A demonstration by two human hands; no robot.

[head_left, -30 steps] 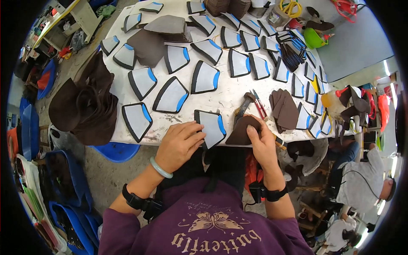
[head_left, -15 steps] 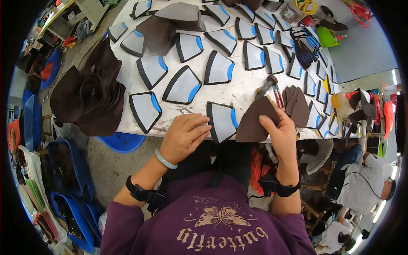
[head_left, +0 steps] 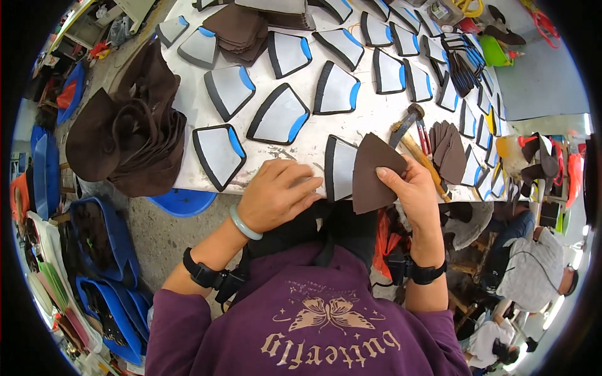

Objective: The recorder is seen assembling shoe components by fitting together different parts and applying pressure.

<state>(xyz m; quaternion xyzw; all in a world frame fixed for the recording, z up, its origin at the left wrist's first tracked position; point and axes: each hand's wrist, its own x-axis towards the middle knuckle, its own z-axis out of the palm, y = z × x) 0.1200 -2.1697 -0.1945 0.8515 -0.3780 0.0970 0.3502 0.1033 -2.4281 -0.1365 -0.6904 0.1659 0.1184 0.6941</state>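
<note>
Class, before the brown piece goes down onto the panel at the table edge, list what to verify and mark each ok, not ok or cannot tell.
1. Right hand grips the brown piece: ok.
2. Left hand steadies the panel: ok.
3. Brown piece lined up with the panel edges: cannot tell.
4. Hammer off the panel: ok.
5. Panel fully on the table: cannot tell.

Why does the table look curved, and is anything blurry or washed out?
Head view: the fisheye lens bends the white table toward the black rim; light is even and soft; the right hand and its brown piece look sharp; lamps glare at the lower right edge.
</note>
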